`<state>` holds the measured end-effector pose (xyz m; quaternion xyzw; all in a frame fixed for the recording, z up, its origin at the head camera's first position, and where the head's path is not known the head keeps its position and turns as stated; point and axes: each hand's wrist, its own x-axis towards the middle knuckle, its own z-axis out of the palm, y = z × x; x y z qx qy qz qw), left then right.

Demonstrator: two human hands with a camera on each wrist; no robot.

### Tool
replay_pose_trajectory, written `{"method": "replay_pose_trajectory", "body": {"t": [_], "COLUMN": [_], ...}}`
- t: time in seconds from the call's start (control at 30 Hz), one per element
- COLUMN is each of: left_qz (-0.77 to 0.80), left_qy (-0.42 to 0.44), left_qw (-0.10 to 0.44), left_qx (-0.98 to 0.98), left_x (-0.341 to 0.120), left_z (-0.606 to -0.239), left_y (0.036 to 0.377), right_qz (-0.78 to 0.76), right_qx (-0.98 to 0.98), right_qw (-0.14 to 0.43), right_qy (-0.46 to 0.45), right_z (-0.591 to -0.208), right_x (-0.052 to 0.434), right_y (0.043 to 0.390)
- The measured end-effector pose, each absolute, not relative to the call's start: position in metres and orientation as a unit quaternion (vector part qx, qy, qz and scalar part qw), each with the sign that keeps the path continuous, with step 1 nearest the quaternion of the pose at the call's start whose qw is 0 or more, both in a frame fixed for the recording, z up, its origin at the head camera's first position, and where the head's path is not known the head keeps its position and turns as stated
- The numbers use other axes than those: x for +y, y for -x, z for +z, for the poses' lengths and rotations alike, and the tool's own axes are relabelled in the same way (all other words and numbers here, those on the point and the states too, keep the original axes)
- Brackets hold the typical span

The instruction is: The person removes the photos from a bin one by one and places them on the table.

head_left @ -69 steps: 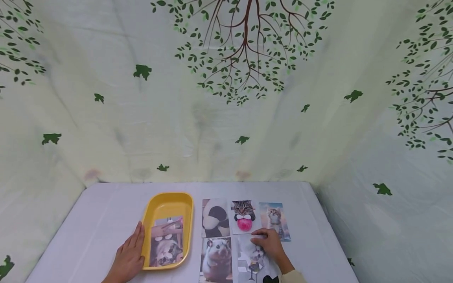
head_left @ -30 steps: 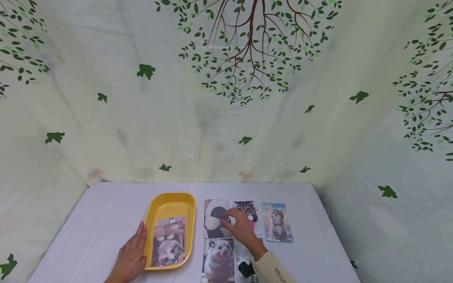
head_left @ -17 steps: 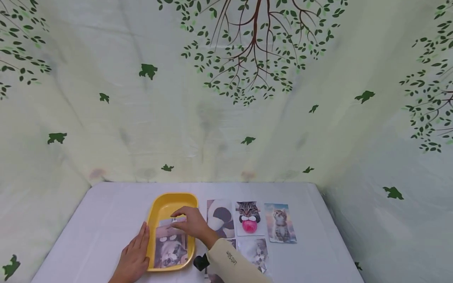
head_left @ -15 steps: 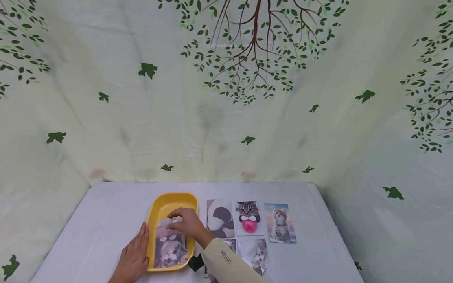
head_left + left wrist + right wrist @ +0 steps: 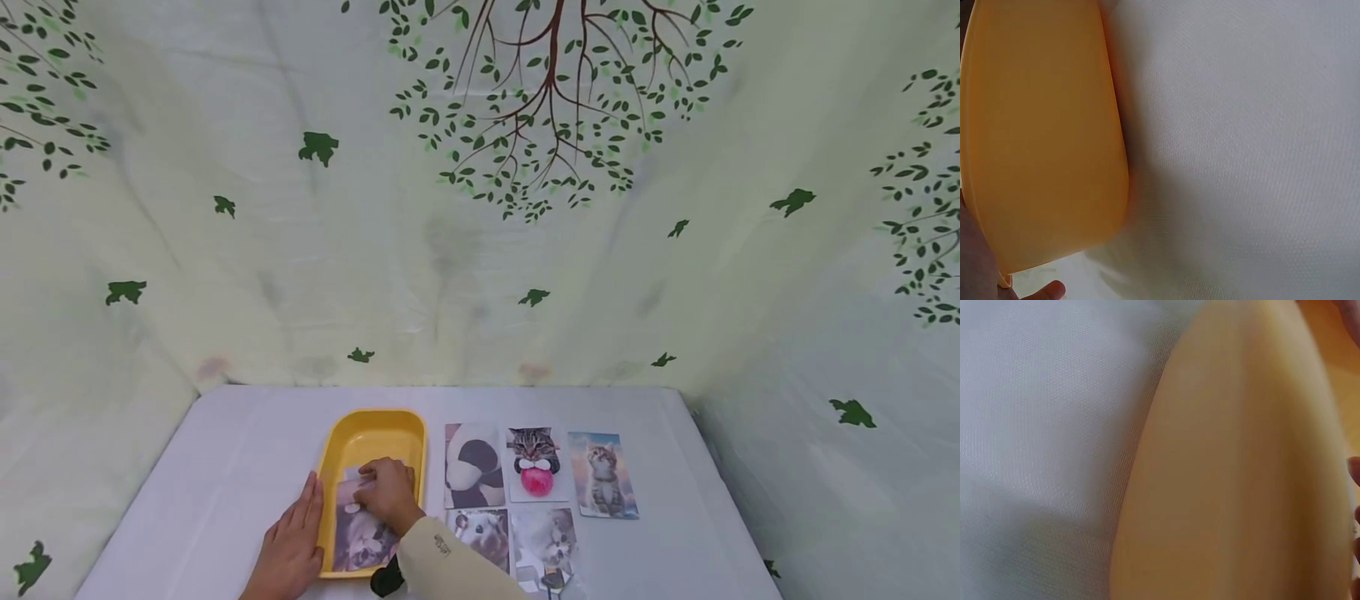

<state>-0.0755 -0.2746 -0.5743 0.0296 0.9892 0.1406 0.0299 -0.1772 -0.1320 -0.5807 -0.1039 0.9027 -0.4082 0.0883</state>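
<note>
My left hand [image 5: 291, 542] lies along the left side of the yellow tray [image 5: 330, 467] in the head view, fingers straight against its wall. The left wrist view has the tray's outer wall [image 5: 1047, 137] filling the left side, with part of the hand at its rim. Inside the tray is a photo card [image 5: 363, 537] of an animal, another card's edge showing beyond its top. My right hand [image 5: 392, 496] reaches into the tray and pinches the photo card near its upper edge, covering part of it. In the right wrist view, fingertips [image 5: 1355, 470] show past the tray wall [image 5: 1185, 475].
Right of the tray, photo cards lie in two rows: a black-and-white plush pattern [image 5: 474, 467], a cat with a pink ball [image 5: 536, 467], a kitten [image 5: 603, 477], a hamster [image 5: 483, 533] partly behind the sleeve [image 5: 450, 558], and a grey animal [image 5: 546, 542]. A white cloth covers the table [image 5: 247, 433].
My right hand has travelled left from the cards on the table into the tray, then down onto the photo card there. The left hand stays at the tray's side.
</note>
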Motion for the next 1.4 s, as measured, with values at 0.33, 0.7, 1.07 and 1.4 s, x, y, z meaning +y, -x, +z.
{"method": "replay_pose_trajectory", "body": {"t": [0.33, 0.7, 1.07, 1.4], "left_qz": [0.141, 0.141, 0.139, 0.13], "left_qy": [-0.023, -0.018, -0.017, -0.027], "left_qw": [0.036, 0.062, 0.051, 0.029], "left_qx": [0.989, 0.988, 0.989, 0.991], "left_x": [-0.272, -0.269, -0.27, -0.27], "left_z": [-0.57, -0.568, -0.57, -0.568], "left_y": [0.075, 0.076, 0.076, 0.073], "right_qz": [-0.336, -0.502, -0.55, -0.589], "right_qx": [0.934, 0.852, 0.818, 0.79], "right_qw": [0.076, 0.105, 0.127, 0.095], "right_qy": [0.095, 0.104, 0.113, 0.142], "right_z": [-0.581, -0.573, -0.563, -0.557], "right_x": [-0.133, -0.124, -0.119, -0.106], "right_y": [0.175, 0.173, 0.173, 0.177]}}
